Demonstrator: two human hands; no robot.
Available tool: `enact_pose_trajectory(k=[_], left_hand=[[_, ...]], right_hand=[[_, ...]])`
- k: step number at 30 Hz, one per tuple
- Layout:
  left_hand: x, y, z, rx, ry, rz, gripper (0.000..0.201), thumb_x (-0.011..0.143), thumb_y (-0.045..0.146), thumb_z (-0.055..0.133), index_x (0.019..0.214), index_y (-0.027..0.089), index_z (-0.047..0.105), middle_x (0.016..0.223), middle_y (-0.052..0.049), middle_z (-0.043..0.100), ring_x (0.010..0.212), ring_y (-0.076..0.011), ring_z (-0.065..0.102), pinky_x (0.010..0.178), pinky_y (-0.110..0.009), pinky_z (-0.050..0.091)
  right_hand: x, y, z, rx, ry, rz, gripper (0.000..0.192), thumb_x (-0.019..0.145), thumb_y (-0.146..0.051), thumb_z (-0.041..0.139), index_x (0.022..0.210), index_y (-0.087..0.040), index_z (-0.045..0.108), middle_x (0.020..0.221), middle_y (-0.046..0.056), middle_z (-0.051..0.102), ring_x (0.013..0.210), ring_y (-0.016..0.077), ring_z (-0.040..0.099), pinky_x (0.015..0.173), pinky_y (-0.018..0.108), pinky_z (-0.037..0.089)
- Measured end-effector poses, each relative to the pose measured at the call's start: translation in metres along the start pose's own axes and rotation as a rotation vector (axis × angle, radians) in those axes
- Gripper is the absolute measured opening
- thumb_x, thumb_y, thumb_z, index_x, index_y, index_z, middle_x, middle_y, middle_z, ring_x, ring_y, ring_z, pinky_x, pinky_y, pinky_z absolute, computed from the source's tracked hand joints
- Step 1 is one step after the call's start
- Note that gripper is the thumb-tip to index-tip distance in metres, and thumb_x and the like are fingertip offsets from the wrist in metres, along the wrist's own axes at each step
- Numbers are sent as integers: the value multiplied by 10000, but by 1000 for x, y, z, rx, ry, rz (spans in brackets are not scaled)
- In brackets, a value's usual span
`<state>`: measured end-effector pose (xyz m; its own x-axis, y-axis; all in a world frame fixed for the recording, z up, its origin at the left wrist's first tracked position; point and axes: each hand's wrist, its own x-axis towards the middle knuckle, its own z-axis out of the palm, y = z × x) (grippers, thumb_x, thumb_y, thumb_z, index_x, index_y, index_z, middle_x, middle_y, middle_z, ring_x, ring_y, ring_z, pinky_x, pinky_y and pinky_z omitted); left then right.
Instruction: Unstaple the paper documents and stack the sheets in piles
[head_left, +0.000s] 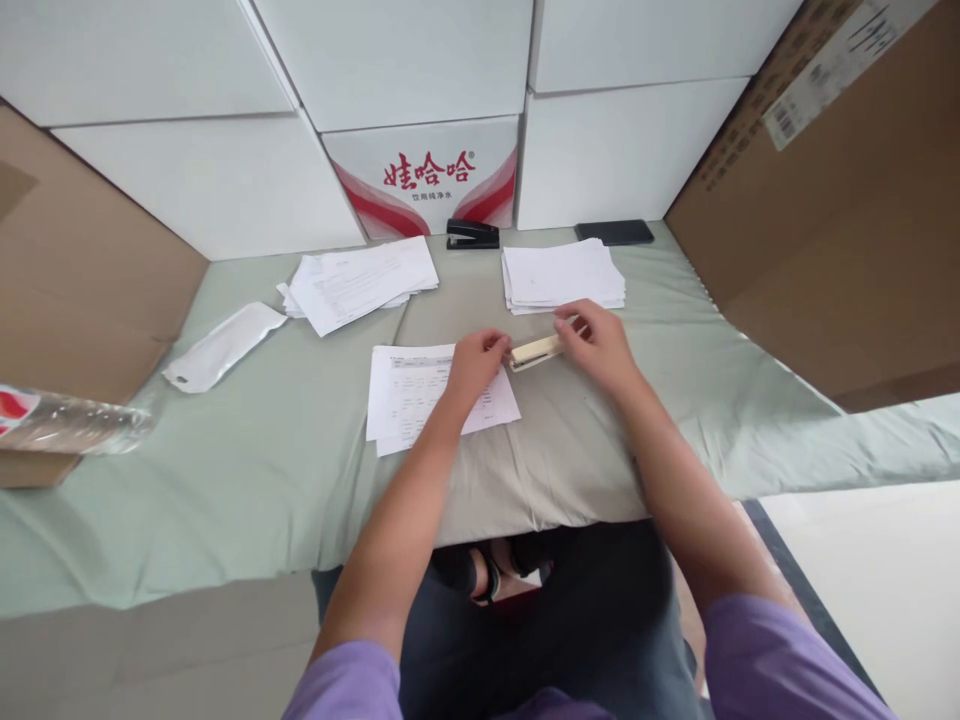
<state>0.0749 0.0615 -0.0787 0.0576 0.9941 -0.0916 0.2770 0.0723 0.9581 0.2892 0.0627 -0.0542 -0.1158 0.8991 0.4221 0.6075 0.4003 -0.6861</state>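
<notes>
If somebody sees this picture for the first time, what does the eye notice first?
Both hands, left and right, meet at the centre on a small beige stapler, beside a printed sheet on the green cloth. Behind, a box with red characters stands among white boxes, with a black stapler before it.

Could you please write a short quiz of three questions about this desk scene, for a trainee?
1. True or false: both hands touch the beige stapler.
2. Which lies nearest the black stapler? A) phone B) bottle C) plastic sleeve
3. What lies under the left hand?

Key:
1. True; the right hand grips one end, the left hand the other.
2. A.
3. A printed sheet on the green cloth.
</notes>
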Motion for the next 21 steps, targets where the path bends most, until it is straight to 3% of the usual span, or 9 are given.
enact_pose_trajectory(k=[3, 6, 10, 14, 17, 21], left_hand=[[2, 2, -6, -74, 143, -22, 204, 825, 138, 473, 894, 199, 655, 983, -59, 735, 727, -156, 696, 560, -256, 465], [3, 5, -13, -6, 242, 33, 206, 773, 93, 450, 777, 198, 627, 856, -30, 715, 695, -138, 650, 630, -265, 473], [5, 11, -28, 36, 261, 84, 214, 755, 101, 453, 781, 200, 641, 800, -14, 709, 684, -145, 620, 691, -286, 475], [6, 14, -68, 242, 427, 162, 177, 781, 160, 520, 844, 206, 679, 871, -32, 721, 827, -192, 639, 835, -331, 477], [7, 1, -105, 440, 472, 85, 134, 752, 285, 678, 868, 217, 677, 967, -77, 725, 992, -282, 636, 952, -427, 451], [8, -32, -144, 497, 549, -92, 430, 464, 327, 903, 757, 225, 605, 1031, -137, 701, 1110, -398, 596, 954, -505, 451]], right_hand=[[-5, -3, 11, -68, -154, -94, 289, 912, -413, 564, 1072, -211, 697, 1072, 95, 695, 938, 242, 595, 843, 392, 451], [-8, -3, 17, -194, -317, -158, 326, 906, -437, 592, 1146, -246, 703, 1207, 106, 665, 1141, 309, 519, 936, 444, 362], [-10, -2, 22, -323, -431, -172, 299, 908, -323, 568, 1178, -260, 679, 1182, 107, 663, 1106, 306, 519, 907, 429, 298], [-9, -2, 23, -307, -423, -182, 263, 917, -221, 499, 1121, -230, 664, 1078, 100, 672, 1063, 281, 563, 908, 410, 307], [-8, -5, 20, -243, -411, -161, 265, 938, -259, 480, 1139, -223, 648, 1060, 101, 665, 982, 266, 591, 866, 383, 370], [-8, -7, 18, -178, -373, -129, 289, 947, -300, 483, 1176, -229, 644, 1067, 104, 659, 963, 269, 600, 810, 366, 438]])
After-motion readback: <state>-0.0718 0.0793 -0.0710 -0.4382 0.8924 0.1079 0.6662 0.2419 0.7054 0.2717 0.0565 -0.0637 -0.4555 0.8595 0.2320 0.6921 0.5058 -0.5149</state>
